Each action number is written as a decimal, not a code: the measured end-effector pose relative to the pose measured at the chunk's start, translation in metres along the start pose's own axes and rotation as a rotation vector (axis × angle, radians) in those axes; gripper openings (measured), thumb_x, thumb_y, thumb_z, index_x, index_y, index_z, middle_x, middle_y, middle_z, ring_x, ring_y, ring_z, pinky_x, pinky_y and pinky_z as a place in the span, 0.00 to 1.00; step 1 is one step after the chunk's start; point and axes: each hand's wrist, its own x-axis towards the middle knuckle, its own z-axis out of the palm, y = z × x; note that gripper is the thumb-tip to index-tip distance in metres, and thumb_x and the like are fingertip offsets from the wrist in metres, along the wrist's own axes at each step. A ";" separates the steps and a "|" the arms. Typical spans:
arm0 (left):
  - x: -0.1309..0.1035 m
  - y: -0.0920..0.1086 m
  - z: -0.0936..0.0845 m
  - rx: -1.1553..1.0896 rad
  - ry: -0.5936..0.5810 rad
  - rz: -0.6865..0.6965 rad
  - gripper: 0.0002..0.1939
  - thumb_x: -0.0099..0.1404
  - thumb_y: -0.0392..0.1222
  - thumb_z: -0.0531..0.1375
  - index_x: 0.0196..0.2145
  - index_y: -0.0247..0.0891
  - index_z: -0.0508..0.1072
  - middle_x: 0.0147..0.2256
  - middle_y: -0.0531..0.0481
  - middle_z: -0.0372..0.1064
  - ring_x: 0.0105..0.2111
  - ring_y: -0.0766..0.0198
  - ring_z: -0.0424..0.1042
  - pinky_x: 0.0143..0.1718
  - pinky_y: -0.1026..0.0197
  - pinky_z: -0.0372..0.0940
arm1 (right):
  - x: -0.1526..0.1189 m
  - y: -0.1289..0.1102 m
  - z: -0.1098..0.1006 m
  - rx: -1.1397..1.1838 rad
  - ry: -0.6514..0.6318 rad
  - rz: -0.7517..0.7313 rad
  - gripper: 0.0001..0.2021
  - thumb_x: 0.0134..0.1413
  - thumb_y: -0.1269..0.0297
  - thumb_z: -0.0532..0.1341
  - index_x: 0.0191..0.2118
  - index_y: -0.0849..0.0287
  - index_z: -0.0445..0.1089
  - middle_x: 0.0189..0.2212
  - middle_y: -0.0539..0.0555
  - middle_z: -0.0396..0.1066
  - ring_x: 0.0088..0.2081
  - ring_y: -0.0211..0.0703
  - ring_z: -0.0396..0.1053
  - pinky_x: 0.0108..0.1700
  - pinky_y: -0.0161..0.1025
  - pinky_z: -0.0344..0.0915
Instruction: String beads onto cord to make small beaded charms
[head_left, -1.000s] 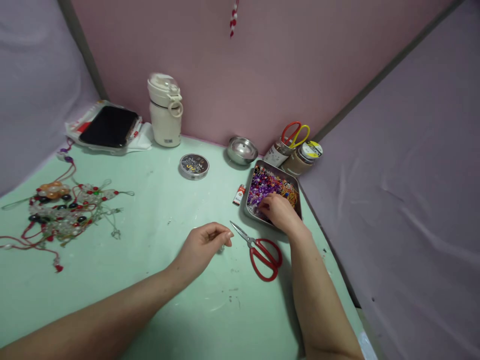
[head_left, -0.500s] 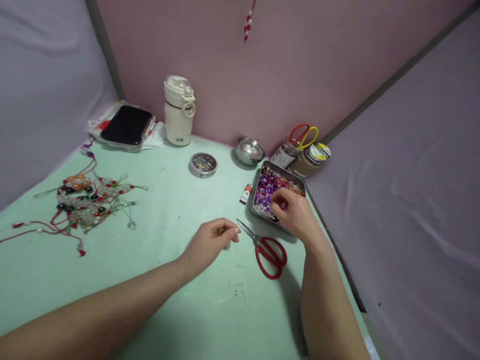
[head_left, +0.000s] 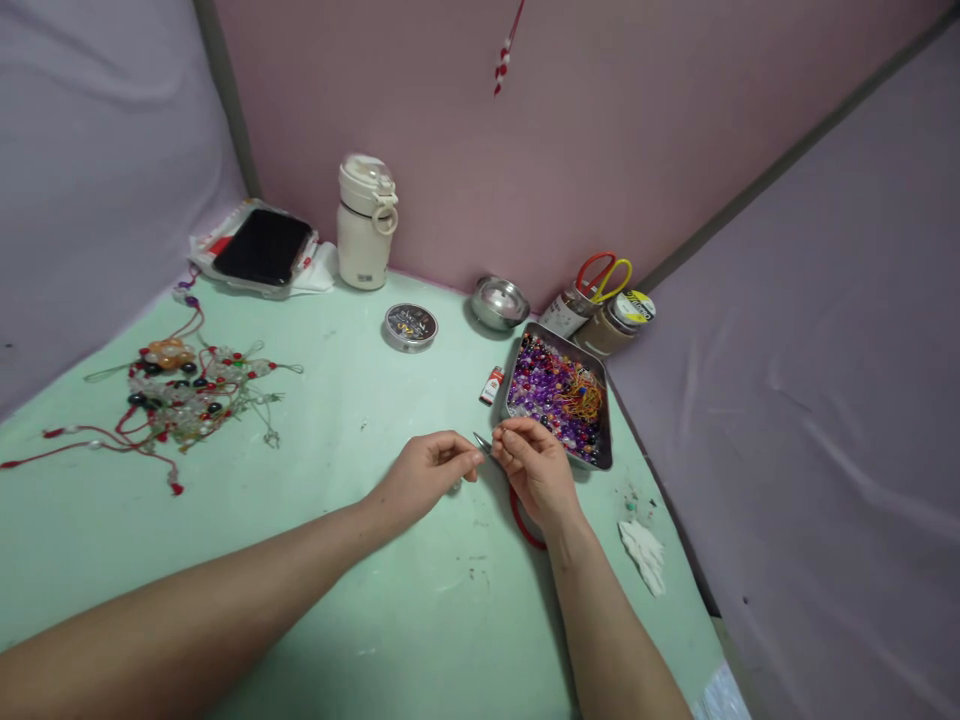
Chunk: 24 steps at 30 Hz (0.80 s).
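Observation:
My left hand (head_left: 439, 465) is closed in a pinch above the table, with a small clear bead-like bit (head_left: 455, 485) just under its fingers. What sits between those fingertips is too small to name. Close beside it, my right hand (head_left: 534, 468) also pinches, at the near edge of a metal tray (head_left: 609, 440) of purple, clear and dark beads (head_left: 541, 385). Its fingertips hide whatever they grip. Red-handled scissors (head_left: 525, 520) lie beneath the right hand, mostly covered, their tip pointing between both hands.
Left lies a pile of beaded strings (head_left: 180, 400). Along the back stand a phone (head_left: 262, 245), a cream bottle (head_left: 365, 235), a round tin (head_left: 410, 325), a metal bowl (head_left: 500, 303) and jars (head_left: 611, 322). A small red-and-white box (head_left: 492, 385) and crumpled tissue (head_left: 643, 556) lie nearer.
My right hand has moved from over the bead tray, left and toward me, to beside my left hand, now covering much of the scissors. The left hand stays pinched in nearly the same place.

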 end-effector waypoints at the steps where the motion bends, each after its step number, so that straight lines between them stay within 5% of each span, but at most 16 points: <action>1: 0.000 0.000 0.000 0.003 -0.010 0.004 0.13 0.61 0.49 0.58 0.28 0.37 0.72 0.26 0.51 0.70 0.27 0.66 0.65 0.30 0.63 0.61 | 0.000 0.000 0.000 0.010 0.002 0.015 0.09 0.40 0.65 0.72 0.31 0.55 0.75 0.29 0.48 0.74 0.30 0.34 0.69 0.37 0.34 0.67; 24: -0.001 -0.001 0.001 0.006 -0.046 0.012 0.12 0.61 0.49 0.58 0.30 0.37 0.73 0.27 0.50 0.71 0.29 0.64 0.67 0.31 0.62 0.63 | 0.001 0.005 -0.005 0.124 -0.068 0.115 0.09 0.43 0.66 0.71 0.33 0.56 0.75 0.28 0.48 0.71 0.28 0.31 0.66 0.32 0.30 0.65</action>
